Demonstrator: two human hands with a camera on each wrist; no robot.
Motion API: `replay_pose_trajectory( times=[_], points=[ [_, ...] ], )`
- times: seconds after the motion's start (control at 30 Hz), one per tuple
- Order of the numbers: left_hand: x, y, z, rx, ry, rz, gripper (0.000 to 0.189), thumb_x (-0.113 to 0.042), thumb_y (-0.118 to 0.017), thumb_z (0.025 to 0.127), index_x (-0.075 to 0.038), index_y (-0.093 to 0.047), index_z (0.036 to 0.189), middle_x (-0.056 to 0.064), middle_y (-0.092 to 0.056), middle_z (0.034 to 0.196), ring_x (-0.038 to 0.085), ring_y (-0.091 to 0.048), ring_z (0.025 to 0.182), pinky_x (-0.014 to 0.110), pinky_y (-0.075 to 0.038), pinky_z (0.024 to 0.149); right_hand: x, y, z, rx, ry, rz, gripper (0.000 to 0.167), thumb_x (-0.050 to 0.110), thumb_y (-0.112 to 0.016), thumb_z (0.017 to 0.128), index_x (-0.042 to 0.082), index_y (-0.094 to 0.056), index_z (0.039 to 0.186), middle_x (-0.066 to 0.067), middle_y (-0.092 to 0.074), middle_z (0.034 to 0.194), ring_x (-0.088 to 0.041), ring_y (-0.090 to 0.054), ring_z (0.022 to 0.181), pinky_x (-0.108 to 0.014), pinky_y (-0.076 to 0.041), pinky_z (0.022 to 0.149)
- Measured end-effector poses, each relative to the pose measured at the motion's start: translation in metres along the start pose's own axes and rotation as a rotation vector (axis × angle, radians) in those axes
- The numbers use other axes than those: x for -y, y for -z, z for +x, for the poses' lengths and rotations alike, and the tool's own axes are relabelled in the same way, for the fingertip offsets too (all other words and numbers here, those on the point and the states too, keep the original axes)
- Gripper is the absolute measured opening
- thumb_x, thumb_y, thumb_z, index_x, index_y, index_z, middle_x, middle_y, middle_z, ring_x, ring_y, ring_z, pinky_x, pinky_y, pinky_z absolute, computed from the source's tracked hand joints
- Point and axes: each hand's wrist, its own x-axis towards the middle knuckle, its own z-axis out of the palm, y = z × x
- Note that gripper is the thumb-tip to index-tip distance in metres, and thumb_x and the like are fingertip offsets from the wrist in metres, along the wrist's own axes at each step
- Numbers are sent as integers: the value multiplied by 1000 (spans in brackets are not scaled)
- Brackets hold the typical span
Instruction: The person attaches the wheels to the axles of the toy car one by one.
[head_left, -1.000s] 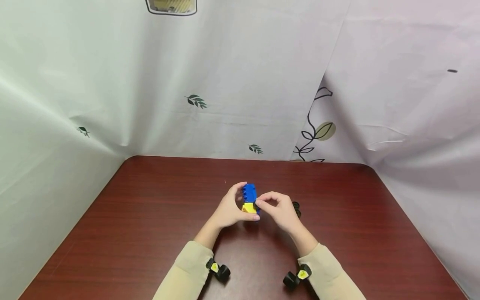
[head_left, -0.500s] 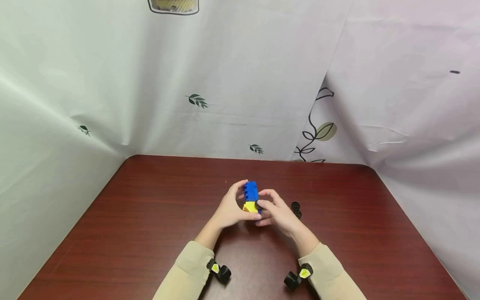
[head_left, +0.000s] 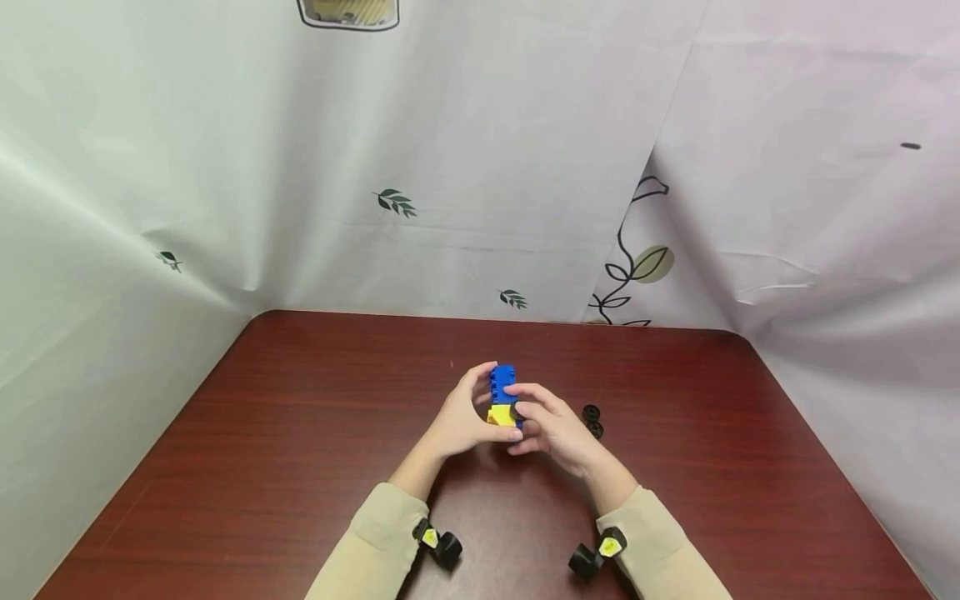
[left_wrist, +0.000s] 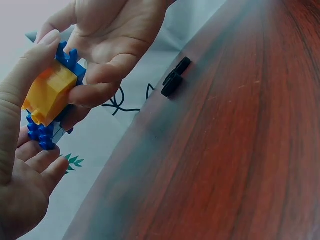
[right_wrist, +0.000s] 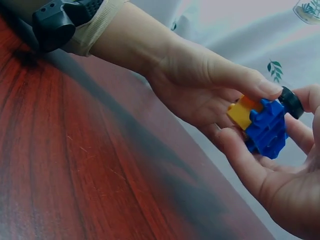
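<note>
In the head view my left hand holds a small brick toy between its thumb, at the near end, and its fingers, at the far end. The toy has a long blue piece with knobs along its side and a yellow brick on it. My right hand pinches a black wheel against the toy's side, its other fingers spread around the blue piece. In the left wrist view, the yellow brick shows between both hands; the wheel is hidden there.
Two more black wheels lie on the dark red wooden table, just right of my right hand. A pale patterned sheet hangs behind and at both sides. Each sleeve carries a black wrist camera.
My right fingers have shifted from a close pinch to a wider spread around the toy, with one fingertip now over the blue piece. The left hand keeps its hold, nearly still.
</note>
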Motion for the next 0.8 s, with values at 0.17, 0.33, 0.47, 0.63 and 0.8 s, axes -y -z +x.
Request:
replay_pose_trajectory(
  times=[0.17,0.33,0.47,0.63,0.8],
  points=[
    [0,1,0,8,-9,-7,96,-18,-85,69,-5,-29,146,20,-44,142,32,-48,128,44,-40,106,-3,-2,1,-32,35,-12,44,25,-51,98,3,-40,135,-5,-53,111,-21,-68,76,-38,-59,69],
    [-1,2,-1,16,-14,2,95,-17,-84,70,-5,-29,146,20,-43,144,33,-48,129,43,-40,106,-4,-5,1,-68,49,-19,46,24,-52,97,0,-40,135,-4,-58,102,-19,-67,71,-36,-59,65],
    [-2,3,-3,16,-16,9,94,-18,-83,71,-5,-30,146,20,-43,144,34,-48,129,44,-41,105,-6,-8,1,-94,53,-17,45,22,-53,97,-1,-41,134,-3,-60,97,-17,-65,66,-34,-58,62],
    [-2,3,-4,10,-22,18,93,-19,-84,70,-5,-31,145,19,-43,144,34,-49,128,46,-41,104,-8,-11,2,-131,69,-23,42,17,-53,96,-3,-43,131,-3,-59,93,-17,-64,62,-36,-58,58],
    [-4,0,-3,8,-40,33,93,-18,-84,70,-4,-31,145,19,-44,144,33,-49,128,44,-42,104,-8,-9,2,-166,109,-72,38,11,-54,94,-5,-46,127,-5,-57,91,-20,-65,61,-42,-57,54]
  ],
)
